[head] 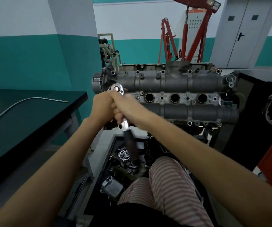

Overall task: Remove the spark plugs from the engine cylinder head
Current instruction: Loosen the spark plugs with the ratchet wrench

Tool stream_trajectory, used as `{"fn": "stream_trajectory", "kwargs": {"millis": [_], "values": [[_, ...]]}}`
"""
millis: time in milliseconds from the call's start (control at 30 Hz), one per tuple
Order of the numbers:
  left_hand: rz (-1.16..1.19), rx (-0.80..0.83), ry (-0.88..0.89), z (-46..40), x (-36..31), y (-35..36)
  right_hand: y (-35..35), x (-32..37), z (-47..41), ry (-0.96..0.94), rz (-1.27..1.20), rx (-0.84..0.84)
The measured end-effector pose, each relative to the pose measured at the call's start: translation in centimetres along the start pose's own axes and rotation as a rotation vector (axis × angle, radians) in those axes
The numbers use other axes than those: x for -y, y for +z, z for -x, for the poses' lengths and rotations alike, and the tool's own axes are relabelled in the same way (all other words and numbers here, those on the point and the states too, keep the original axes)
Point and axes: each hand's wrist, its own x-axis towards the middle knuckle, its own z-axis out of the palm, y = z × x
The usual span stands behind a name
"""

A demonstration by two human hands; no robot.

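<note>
Both hands meet on a ratchet wrench (127, 126) at the left end of the engine head (173, 95). The left hand (101, 103) curls around the wrench just below its shiny round head, and the right hand (123, 107) wraps the shaft a little nearer the body. The wrench's long axis runs from its head, over the leftmost plug hole, down and nearward to the dark grip above the striped trousers (168, 182). That hole is hidden by the hands, so whether the socket sits squarely on a plug cannot be told.

Three open plug holes (175, 97) lie in a row to the right, running left to right along the engine head; no plugs show in them.

The risk, as I judge it, is the socket tilting under a two-handed pull, rounding or snapping the plug, or the wrench slipping off.

A black tabletop (25, 115) with a bent metal tube (17, 104) stands at left.
</note>
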Motion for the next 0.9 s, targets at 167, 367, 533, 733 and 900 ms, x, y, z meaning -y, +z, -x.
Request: {"fn": "stream_trajectory", "kwargs": {"millis": [167,367,533,733,900], "values": [[0.047,-0.017,0.170,-0.6,0.2,-0.8,-4.6,4.5,-0.2,-0.120,1.295,-0.060],[0.127,0.079,0.074,0.0,-0.1,-1.1,-0.7,1.4,0.7,-0.248,0.966,-0.265],[0.501,0.029,-0.363,0.6,-0.6,-0.6,1.0,1.7,0.9,0.244,-0.291,0.109],[0.066,0.022,0.095,-0.6,0.0,-1.1,-2.7,3.4,-0.1,-0.187,1.424,-0.258],[0.037,0.002,0.121,-0.4,0.3,-0.7,-0.7,2.2,-1.2,-0.349,1.317,-0.401]]}}
